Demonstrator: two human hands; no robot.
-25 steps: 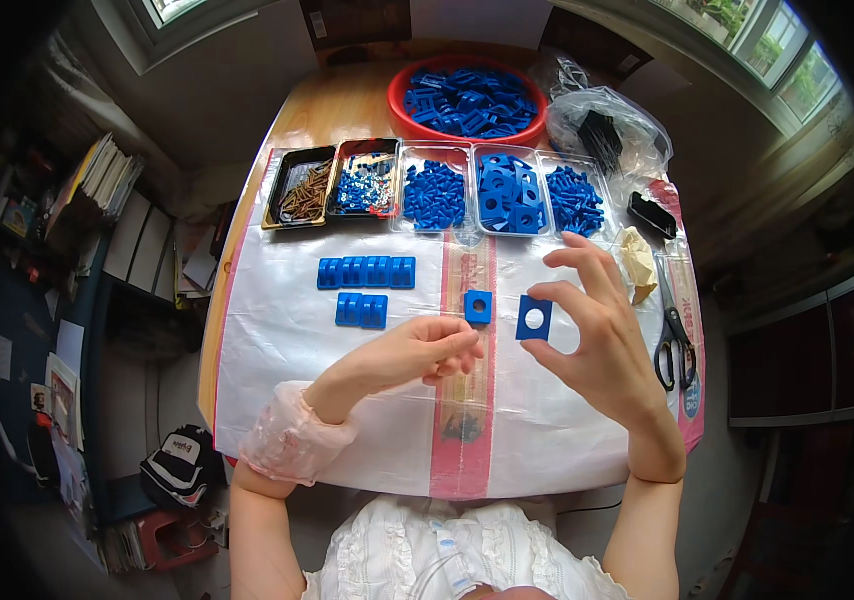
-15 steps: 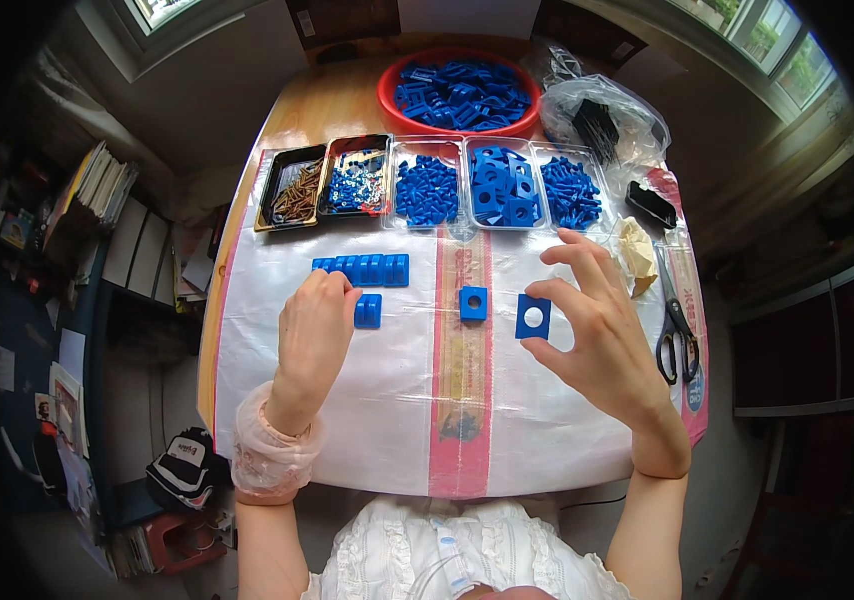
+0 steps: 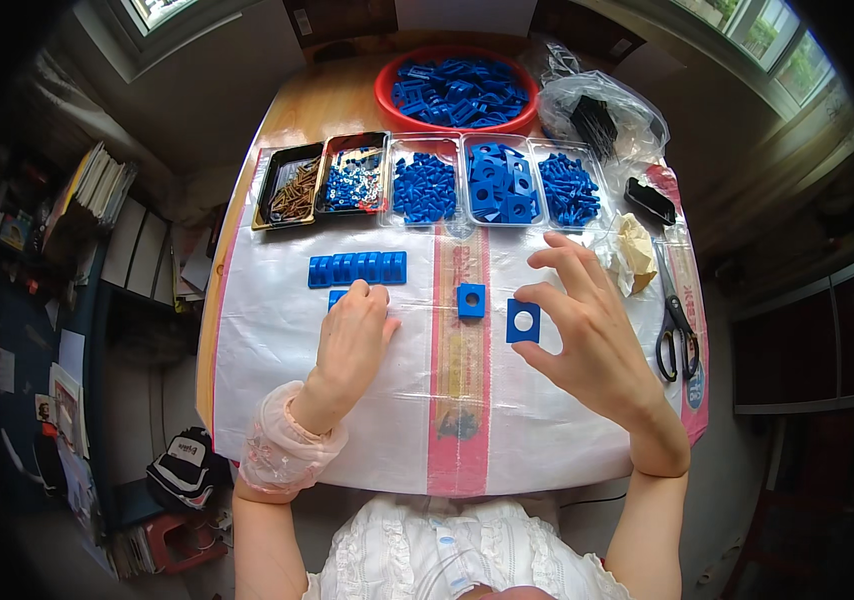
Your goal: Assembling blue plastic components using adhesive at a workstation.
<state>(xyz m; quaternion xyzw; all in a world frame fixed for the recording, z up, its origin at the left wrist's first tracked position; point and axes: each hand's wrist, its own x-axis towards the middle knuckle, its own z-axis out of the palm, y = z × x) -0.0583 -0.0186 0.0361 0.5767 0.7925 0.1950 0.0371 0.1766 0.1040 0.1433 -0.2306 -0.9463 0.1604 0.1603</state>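
Note:
A blue square plate with a round hole is pinched by its edges between the thumb and forefinger of my right hand. The hand's other fingers are spread. Its hole shows the white sheet behind. My left hand is bent down over a short row of blue ridged pieces, its fingers curled together; what sits under the fingertips is hidden. Just beyond it lies a longer row of the same blue pieces, set side by side. Between my hands a single blue square block with a hole rests on the sheet.
Along the back stand trays of brown screws, tiny metal and blue bits, small blue parts, holed blue squares and blue pegs. Behind is a red basin rim. Black scissors and crumpled paper lie right.
My left hand has moved right, from the short row's left end over its pieces, uncovering the long row's left end. The right hand has shifted slightly left and down with the plate.

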